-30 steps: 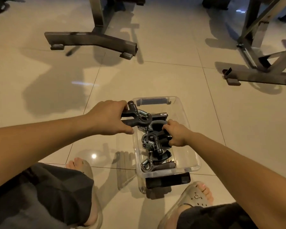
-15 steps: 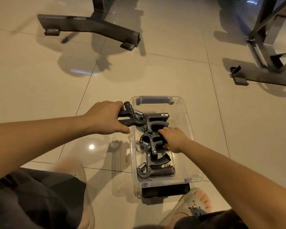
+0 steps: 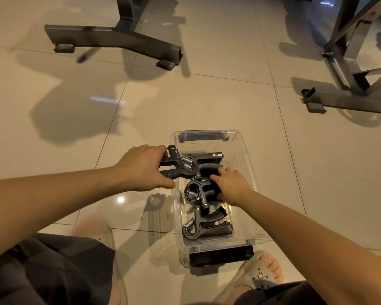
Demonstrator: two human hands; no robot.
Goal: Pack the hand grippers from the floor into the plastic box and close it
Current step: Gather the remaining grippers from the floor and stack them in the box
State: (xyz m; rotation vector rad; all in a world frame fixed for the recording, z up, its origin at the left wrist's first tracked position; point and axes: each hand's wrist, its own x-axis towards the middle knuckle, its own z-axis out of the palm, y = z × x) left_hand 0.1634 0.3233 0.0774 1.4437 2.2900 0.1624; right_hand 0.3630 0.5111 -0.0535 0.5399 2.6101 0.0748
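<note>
A clear plastic box (image 3: 246,150) stands open on the tiled floor between my feet. Several dark grey hand grippers with steel springs lie inside it. My left hand (image 3: 141,167) grips the handles of one hand gripper (image 3: 180,167) over the box's left rim, its spring end pointing into the box. My right hand (image 3: 231,184) is inside the box, fingers curled round the handle of a middle hand gripper (image 3: 198,192). Another gripper (image 3: 205,225) lies at the near end. The clear lid (image 3: 161,216) lies on the floor left of the box.
A dark metal stand foot (image 3: 112,38) sits on the floor far left, another metal frame (image 3: 348,100) at the far right. My sandalled feet (image 3: 260,274) flank the box's near end, my knees in dark shorts below.
The box and hands sit slightly lower in view as the camera tilted. My left hand lowered its gripper a little further over the box's rim; my right hand stayed on the middle gripper.
</note>
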